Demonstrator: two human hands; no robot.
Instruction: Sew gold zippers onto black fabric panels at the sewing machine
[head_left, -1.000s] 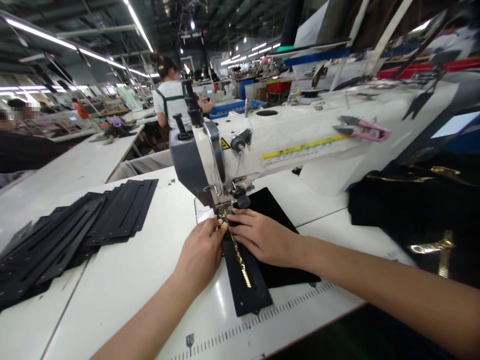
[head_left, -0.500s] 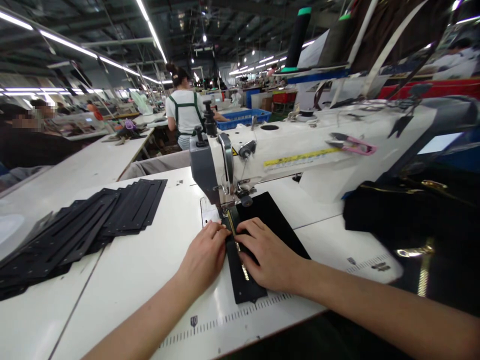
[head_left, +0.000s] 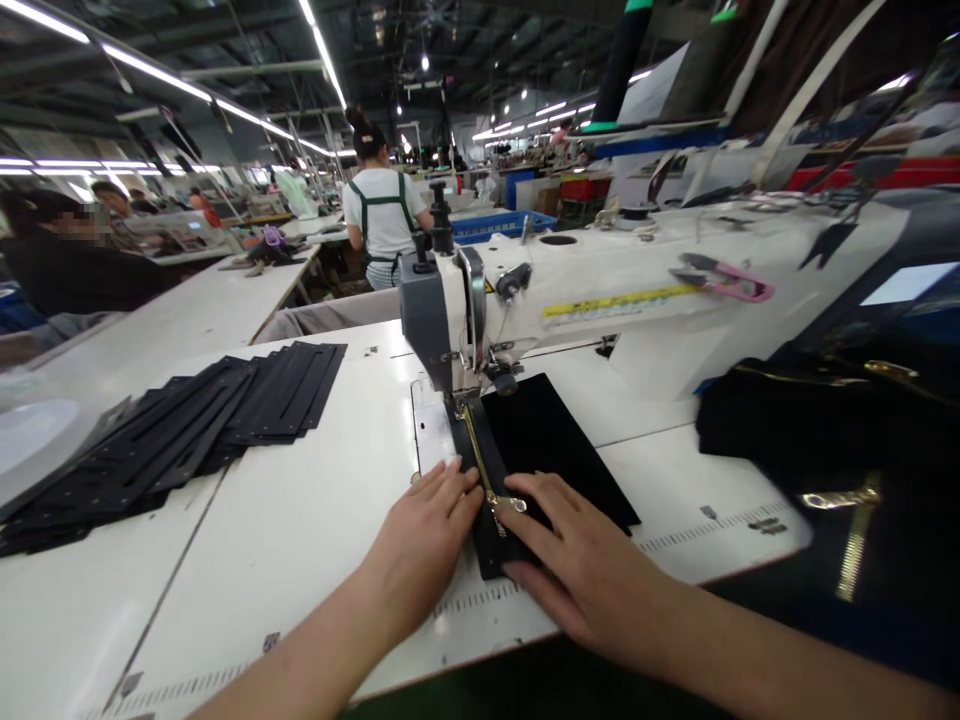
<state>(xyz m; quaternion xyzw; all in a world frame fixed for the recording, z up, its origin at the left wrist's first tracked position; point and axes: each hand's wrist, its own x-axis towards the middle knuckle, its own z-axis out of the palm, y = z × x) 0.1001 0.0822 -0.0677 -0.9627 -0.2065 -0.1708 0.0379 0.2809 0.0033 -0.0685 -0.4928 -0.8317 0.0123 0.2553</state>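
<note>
Fingers of my left hand [head_left: 420, 545] lie bent together on the left edge of the black strip [head_left: 491, 562]; the thumb is hidden, so whether they pinch it I cannot tell. My right hand [head_left: 581, 565] is loosely spread, closed on nothing, fingertips at the pull [head_left: 513, 504] of the gold zipper [head_left: 475, 445]. That zipper runs along the strip, its far end by the presser foot [head_left: 459, 408] of the sewing machine [head_left: 615, 262]. The pull sticks out sideways; if it met the foot like that, I think it could snag and throw the stitching off. Uneven pressure between my hands could skew the strip, and the black panel [head_left: 559, 440] on its right could drag or crease. Leftward, well apart, lie fanned slotted pieces [head_left: 289, 405].
</note>
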